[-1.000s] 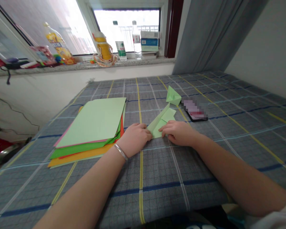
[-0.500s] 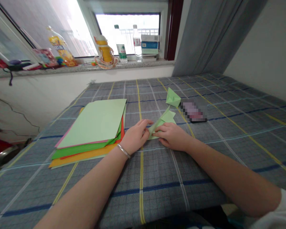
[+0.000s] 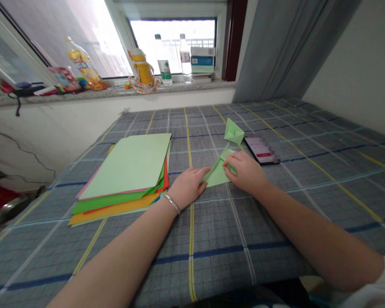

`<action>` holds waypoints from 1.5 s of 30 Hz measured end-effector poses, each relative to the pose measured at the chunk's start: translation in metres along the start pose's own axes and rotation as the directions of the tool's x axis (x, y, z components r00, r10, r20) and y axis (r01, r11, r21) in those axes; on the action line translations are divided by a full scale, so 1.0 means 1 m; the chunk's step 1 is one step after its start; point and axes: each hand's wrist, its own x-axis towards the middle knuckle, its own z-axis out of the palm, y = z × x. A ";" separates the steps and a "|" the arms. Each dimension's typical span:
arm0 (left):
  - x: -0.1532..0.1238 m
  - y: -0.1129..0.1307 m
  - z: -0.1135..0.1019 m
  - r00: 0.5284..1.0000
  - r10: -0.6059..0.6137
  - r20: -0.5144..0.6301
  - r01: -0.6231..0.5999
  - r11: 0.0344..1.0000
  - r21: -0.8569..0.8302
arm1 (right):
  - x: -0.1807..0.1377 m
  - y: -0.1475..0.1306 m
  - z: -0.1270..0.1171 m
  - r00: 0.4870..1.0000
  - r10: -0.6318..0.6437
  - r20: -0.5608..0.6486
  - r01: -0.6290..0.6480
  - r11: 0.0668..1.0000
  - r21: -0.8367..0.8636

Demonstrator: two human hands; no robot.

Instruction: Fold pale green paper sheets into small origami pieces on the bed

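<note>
A partly folded sheet of light green paper (image 3: 215, 176) lies on the checked cloth between my hands, one flap standing up along its left side. My left hand (image 3: 188, 185) grips its left corner, thumb and fingers closed on the edge. My right hand (image 3: 245, 171) pinches a fold at the right side, its fingers curled. Just beyond stands a small folded green paper piece (image 3: 233, 131), untouched. A phone (image 3: 262, 150) with its screen lit lies to the right of that piece.
A stack of coloured paper (image 3: 128, 167) lies left of my hands, light green on top. Behind the table, the windowsill (image 3: 115, 90) carries a yellow cup (image 3: 143, 70), plastic bottles (image 3: 164, 66) and boxes (image 3: 202, 62). A grey curtain (image 3: 272, 47) hangs at the right.
My right hand has shifted right and slightly away from me along the paper, uncovering more of its middle. My left hand stays at the left corner. The phone screen has brightened.
</note>
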 end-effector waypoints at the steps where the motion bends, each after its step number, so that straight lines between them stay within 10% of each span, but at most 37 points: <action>1: 0.000 0.000 0.000 1.000 0.002 0.001 -0.002 1.000 -0.001 | 0.000 0.005 0.002 0.998 0.055 0.005 -0.055 0.998 0.012; 12: -0.002 0.001 -0.001 0.999 0.045 -0.005 -0.044 0.998 0.053 | -0.001 0.014 0.013 0.957 -0.048 0.285 0.002 0.987 0.161; 25: 0.000 0.007 -0.004 0.987 0.150 0.066 -0.157 0.980 0.122 | 0.002 0.034 0.005 0.873 0.425 0.240 -0.425 0.904 -0.055; 34: -0.001 0.021 -0.007 0.999 0.023 0.039 -0.024 0.999 0.027 | 0.002 0.039 0.024 0.800 0.556 0.227 -0.579 0.614 0.536; 38: -0.001 0.020 -0.006 1.000 -0.025 -0.001 0.025 0.997 -0.067 | 0.000 0.028 0.026 0.873 0.377 0.310 -0.465 0.450 0.763; 45: 0.001 0.017 -0.002 0.976 -0.195 -0.094 0.182 0.974 -0.135 | -0.007 0.005 0.022 0.956 0.029 0.292 -0.179 0.847 0.500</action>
